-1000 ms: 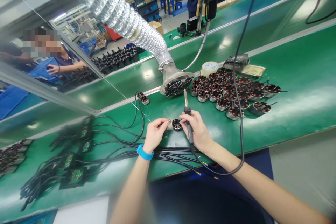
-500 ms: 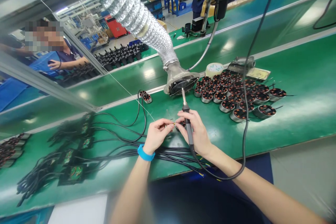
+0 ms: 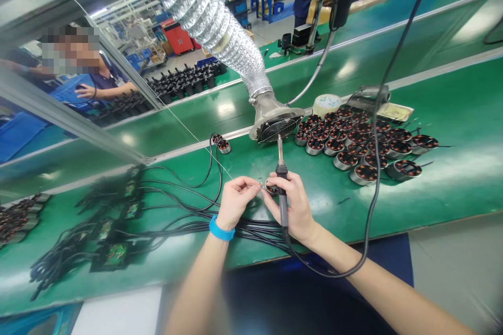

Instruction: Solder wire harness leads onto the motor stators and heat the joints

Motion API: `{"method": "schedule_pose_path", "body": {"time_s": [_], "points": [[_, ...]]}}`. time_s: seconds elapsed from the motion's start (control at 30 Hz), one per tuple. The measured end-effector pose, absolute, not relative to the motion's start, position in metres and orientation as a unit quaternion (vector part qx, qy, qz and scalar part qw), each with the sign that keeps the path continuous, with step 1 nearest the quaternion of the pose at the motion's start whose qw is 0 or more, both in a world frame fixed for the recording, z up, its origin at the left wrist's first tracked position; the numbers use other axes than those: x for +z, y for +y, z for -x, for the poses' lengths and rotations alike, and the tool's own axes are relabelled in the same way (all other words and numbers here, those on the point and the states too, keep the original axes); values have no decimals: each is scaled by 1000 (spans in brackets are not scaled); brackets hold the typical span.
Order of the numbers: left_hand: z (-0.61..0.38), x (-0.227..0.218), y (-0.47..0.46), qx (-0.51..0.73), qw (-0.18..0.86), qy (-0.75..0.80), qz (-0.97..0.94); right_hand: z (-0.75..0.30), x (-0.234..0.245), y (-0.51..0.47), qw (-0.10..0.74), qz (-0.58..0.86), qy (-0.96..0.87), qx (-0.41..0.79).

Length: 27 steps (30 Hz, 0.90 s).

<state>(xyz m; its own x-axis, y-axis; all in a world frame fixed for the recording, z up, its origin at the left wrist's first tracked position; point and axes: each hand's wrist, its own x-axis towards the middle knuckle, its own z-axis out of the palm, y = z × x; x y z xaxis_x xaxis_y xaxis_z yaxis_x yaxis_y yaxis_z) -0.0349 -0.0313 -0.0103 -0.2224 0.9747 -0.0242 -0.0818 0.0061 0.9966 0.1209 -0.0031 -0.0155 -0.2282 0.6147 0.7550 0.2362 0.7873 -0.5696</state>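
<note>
Okay, on my feed the left fingertips [image 3: 251, 183] pinch a thin wire end [image 3: 261, 185] just beside a small motor [image 3: 271, 188] lying on the green bench [image 3: 451, 95]. The right fingers [image 3: 288, 180] wrap a soldering iron [image 3: 282, 193], its tip raised. Farther out, rows of motors [image 3: 353, 138] stand near a fume extractor fan [image 3: 277, 129].

The room is bright, and the white light seems to come from above. Shiny white spots of glare sit on the green bench [image 3: 477, 23] at upper right. The silver hose [image 3: 204, 15] shines too. Shadows are soft. The picture's edges bend, and the left arm [image 3: 192, 298] looks smeary at the bottom.
</note>
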Motion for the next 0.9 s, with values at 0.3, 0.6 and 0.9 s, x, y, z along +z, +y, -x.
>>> {"method": "schedule_pose_path", "body": {"time_s": [0.3,0.6,0.9], "points": [[36,-12,-37,487,477,524,-510,-124,-19,4,520,235,-785,242],[42,1,-34,431,417,534,-596,-135,-27,5,524,240,-771,269],[34,-10,-24,480,443,550,-520,-139,-26,14,558,269,-758,206]]}}
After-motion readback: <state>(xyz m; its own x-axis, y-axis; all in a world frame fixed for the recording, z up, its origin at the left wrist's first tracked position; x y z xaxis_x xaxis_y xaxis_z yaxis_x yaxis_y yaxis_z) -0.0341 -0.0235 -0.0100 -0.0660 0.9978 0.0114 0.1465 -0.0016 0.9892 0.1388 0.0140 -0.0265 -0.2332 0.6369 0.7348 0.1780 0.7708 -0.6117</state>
